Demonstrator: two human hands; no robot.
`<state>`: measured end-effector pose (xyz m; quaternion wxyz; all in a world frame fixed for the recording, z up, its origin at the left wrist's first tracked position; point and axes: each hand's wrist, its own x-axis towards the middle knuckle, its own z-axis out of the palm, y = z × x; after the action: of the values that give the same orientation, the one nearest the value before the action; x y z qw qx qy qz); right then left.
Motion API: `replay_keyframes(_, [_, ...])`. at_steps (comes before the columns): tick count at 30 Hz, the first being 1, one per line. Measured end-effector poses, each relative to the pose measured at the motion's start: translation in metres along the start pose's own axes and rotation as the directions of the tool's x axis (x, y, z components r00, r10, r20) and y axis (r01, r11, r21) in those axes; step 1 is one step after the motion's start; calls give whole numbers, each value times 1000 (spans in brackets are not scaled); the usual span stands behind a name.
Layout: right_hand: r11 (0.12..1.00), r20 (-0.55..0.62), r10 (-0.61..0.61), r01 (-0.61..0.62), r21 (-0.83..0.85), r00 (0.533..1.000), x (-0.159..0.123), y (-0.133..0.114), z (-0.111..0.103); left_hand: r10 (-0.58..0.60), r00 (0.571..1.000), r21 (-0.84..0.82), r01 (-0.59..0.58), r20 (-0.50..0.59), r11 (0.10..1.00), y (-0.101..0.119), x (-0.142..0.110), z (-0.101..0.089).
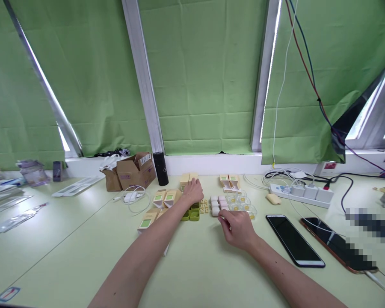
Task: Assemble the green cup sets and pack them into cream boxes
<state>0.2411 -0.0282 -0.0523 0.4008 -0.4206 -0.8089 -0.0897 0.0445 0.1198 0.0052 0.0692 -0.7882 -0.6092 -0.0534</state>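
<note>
My left hand [194, 191] reaches out over small green square containers [194, 214], close to a pair of cream cartons [188, 177]. Its fingers point down and away, and their tips are hidden. Curled with thumb and fingertips together, my right hand [237, 229] is beside white and pink rounded pieces [215, 211]. Whether anything is pinched there is too small to see. Between the hands lie small yellow squares [204, 206] in rows. Clear rounded cups with yellow centres [240, 204] stand right of the pink pieces. Cream boxes with green labels [172, 197] are left of the containers.
More cream boxes [230, 182] stand at the back. A cardboard box [136, 170] and black cylinder [160, 168] are back left. On the right lie a phone [295, 240], another phone [333, 244], a beige rounded case [273, 199], and a power strip [301, 194] with cables.
</note>
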Motion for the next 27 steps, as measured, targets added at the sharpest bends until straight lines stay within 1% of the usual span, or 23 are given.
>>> replay_keyframes(3, [1000, 42, -8, 8, 5, 999, 0, -1, 0, 23, 999, -14, -24, -37, 1000, -1, -11, -9])
replay_keyframes(8, [1000, 205, -22, 21, 8, 979, 0, -7, -1, 109, 988, -39, -114, -112, 993, -7, -43, -28])
replay_keyframes(12, [1000, 346, -10, 19, -23, 938, 2, -15, -4, 114, 978, -50, -125, -176, 991, -14, -77, -38])
replay_keyframes(16, [999, 459, 7, 10, -35, 889, 2, -21, -6, 136, 969, -55, -151, -206, 987, -19, -106, -39])
replay_keyframes(19, [1000, 488, 8, 5, -24, 873, 2, -22, -7, 188, 968, -35, -197, -168, 980, -21, -118, -35])
replay_keyframes(22, [1000, 498, 9, 4, -26, 867, 3, -22, -8, 231, 970, 19, -230, -75, 973, -21, -121, -32])
replay_keyframes(25, [1000, 503, 11, 0, -21, 864, 3, -22, -8, 240, 971, 60, -239, 5, 969, -20, -121, -30])
replay_keyframes(27, [1000, 505, 10, -3, -13, 863, 3, -22, -8, 242, 969, 74, -244, 41, 967, -19, -122, -29])
